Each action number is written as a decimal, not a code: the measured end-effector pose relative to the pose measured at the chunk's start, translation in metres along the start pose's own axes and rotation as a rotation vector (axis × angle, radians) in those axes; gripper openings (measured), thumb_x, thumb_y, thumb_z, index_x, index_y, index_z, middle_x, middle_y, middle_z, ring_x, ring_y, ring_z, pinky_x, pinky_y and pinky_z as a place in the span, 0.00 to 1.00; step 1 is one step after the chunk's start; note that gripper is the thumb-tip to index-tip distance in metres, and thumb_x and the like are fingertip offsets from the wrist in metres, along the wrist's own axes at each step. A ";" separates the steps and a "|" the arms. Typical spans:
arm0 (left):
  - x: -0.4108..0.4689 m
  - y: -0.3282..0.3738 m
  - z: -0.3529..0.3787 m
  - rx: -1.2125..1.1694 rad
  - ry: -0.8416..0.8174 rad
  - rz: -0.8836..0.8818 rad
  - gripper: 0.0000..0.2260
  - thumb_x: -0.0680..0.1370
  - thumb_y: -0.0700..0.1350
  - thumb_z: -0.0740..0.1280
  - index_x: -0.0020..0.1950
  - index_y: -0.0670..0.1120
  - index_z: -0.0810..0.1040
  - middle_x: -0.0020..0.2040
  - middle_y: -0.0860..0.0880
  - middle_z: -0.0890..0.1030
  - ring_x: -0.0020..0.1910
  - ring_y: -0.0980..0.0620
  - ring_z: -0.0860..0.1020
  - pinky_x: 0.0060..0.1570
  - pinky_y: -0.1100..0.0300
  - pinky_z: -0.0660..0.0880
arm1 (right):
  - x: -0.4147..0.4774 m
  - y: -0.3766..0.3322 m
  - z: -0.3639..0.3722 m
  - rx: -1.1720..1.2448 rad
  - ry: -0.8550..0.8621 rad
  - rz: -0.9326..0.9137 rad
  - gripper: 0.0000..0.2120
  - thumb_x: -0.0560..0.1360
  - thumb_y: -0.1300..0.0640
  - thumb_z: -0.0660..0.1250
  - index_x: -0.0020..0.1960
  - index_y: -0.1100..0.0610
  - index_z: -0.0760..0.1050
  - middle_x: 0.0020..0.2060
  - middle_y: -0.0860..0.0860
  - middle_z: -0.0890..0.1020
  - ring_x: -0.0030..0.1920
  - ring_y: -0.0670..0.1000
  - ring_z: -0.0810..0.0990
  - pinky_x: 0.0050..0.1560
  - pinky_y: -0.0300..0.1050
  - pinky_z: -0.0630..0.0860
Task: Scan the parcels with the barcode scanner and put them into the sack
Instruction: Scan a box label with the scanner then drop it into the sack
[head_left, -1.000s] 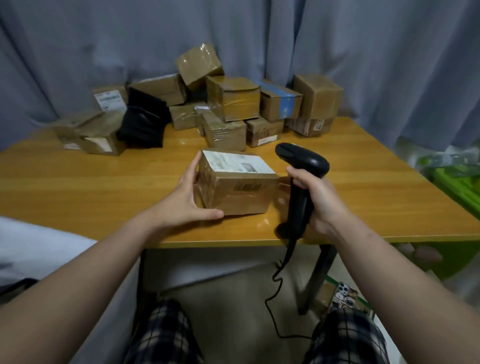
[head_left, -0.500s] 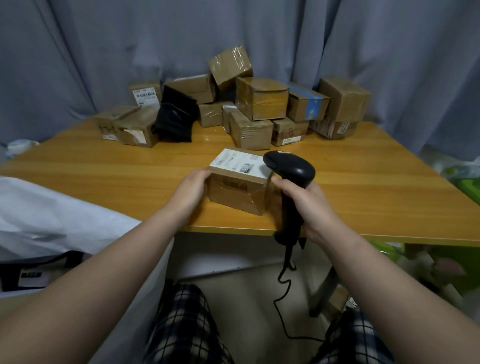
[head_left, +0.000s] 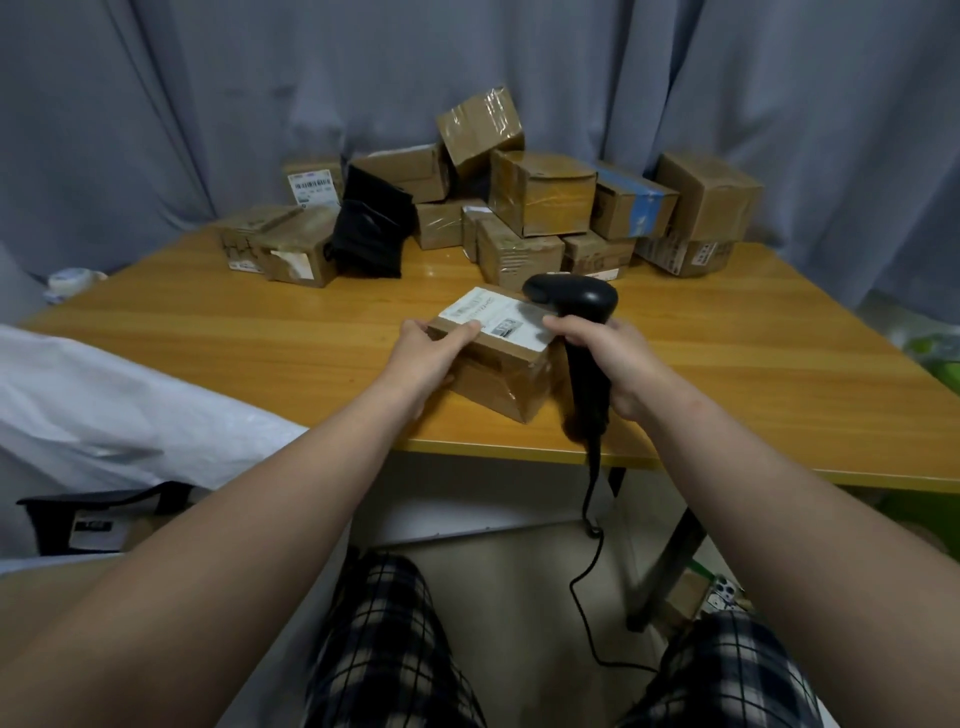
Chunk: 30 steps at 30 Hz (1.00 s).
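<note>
Over the table (head_left: 727, 374), left fingers (head_left: 464, 333) clamp the parcel (head_left: 498, 387), right fingers (head_left: 569, 328) wrap the half-hidden scanner (head_left: 587, 301).

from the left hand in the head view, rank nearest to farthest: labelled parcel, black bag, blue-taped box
1. labelled parcel, in the left hand's grip.
2. black bag, behind, slightly left.
3. blue-taped box, far back, to the right.

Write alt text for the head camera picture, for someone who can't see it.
The left hand grips a cardboard parcel near the front edge of the wooden table while the right hand holds a black barcode scanner at its white label. More parcels are piled behind; a white sack lies left.
</note>
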<state>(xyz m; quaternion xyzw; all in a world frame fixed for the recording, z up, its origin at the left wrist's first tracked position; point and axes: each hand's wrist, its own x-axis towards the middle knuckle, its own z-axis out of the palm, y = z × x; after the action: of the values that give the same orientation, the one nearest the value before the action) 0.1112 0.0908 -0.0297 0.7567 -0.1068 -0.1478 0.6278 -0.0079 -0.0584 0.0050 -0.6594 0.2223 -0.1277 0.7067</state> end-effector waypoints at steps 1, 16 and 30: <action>0.003 -0.002 -0.004 -0.013 0.040 0.009 0.28 0.75 0.54 0.70 0.68 0.45 0.63 0.58 0.49 0.74 0.57 0.50 0.75 0.60 0.52 0.75 | -0.002 0.002 0.001 -0.016 -0.001 -0.021 0.15 0.73 0.54 0.73 0.56 0.56 0.76 0.43 0.51 0.84 0.45 0.50 0.83 0.41 0.41 0.75; -0.009 0.009 -0.027 -0.023 -0.265 -0.153 0.30 0.73 0.53 0.72 0.70 0.60 0.60 0.53 0.44 0.80 0.54 0.44 0.79 0.50 0.48 0.79 | -0.034 0.043 0.015 -0.014 0.073 -0.224 0.17 0.74 0.54 0.71 0.61 0.53 0.75 0.53 0.46 0.81 0.55 0.45 0.79 0.50 0.37 0.74; -0.004 -0.012 -0.036 0.205 -0.124 0.407 0.43 0.69 0.53 0.77 0.74 0.68 0.52 0.75 0.47 0.59 0.73 0.45 0.62 0.67 0.44 0.69 | -0.043 0.051 0.013 -0.180 0.151 -0.546 0.15 0.72 0.53 0.73 0.37 0.64 0.76 0.23 0.48 0.75 0.27 0.49 0.77 0.35 0.53 0.77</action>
<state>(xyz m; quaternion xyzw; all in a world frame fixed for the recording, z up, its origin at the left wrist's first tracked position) 0.1204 0.1276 -0.0351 0.7690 -0.3097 -0.0527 0.5567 -0.0443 -0.0213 -0.0384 -0.7434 0.0990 -0.3417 0.5664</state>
